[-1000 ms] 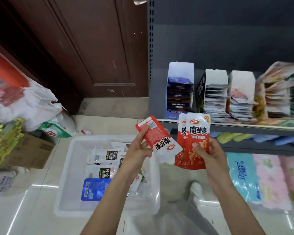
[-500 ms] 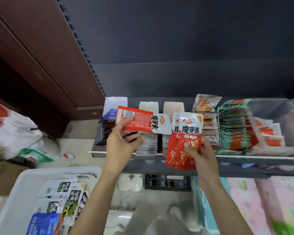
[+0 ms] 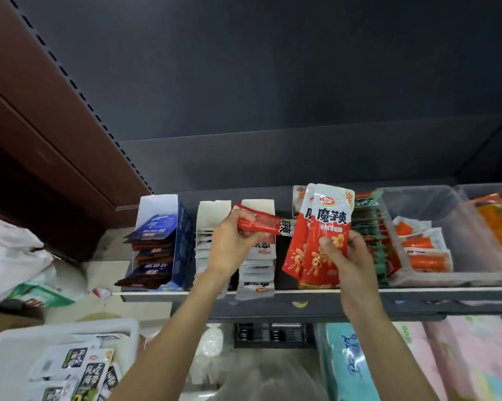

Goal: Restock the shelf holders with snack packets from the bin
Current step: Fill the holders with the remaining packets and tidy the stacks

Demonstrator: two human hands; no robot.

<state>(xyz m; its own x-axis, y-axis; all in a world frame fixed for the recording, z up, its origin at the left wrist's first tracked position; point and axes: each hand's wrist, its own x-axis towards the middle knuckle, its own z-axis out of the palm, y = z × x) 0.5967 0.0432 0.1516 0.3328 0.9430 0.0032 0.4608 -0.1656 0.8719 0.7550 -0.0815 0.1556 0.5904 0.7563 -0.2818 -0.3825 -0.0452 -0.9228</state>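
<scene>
Red and white snack packets fill both hands at a dark store shelf [image 3: 316, 293]. The left hand [image 3: 232, 250] pinches one red packet [image 3: 261, 224], held sideways with its back label showing, in front of two white holders [image 3: 215, 209] stacked with pale sachets. The right hand [image 3: 348, 261] grips a fanned pair of packets [image 3: 322, 235] upright, thumb pressed on the front one, its printed face toward the camera. The single packet's white end just meets the left edge of the pair.

Left of the white holders stands a blue holder [image 3: 183, 241] with dark packets stacked inside it. Behind the right hand, a row of green-edged packets [image 3: 368, 227] stands on edge, and beyond that a clear tub [image 3: 417, 198] holds orange sachets [image 3: 426, 259].

At lower left, the white bin [image 3: 9, 342] sits on the floor with black-and-white packets [image 3: 78, 369] lying loose inside. A white plastic bag [image 3: 9, 256] rests against the brown door [image 3: 41, 111] at far left. Under the shelf, on the right, wrapped tissue packs [image 3: 446, 360] in teal and pink fill the lower level
</scene>
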